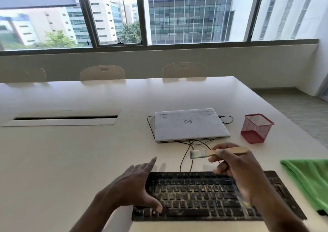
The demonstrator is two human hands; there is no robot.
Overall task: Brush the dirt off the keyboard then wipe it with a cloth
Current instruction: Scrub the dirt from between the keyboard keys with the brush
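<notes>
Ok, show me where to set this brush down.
Widest bare patch: the white table left of the black keyboard, bordered behind by the cable slot. Also free: the strip beyond the closed white laptop, and between the red mesh cup and green cloth. Crowded: laptop-to-keyboard gap, with black cables and the right hand holding the wooden brush.

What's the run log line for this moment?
right hand: holds brush above keyboard; left hand: open, keyboard's left end; keyboard: dirty; cloth: right, untouched
</notes>
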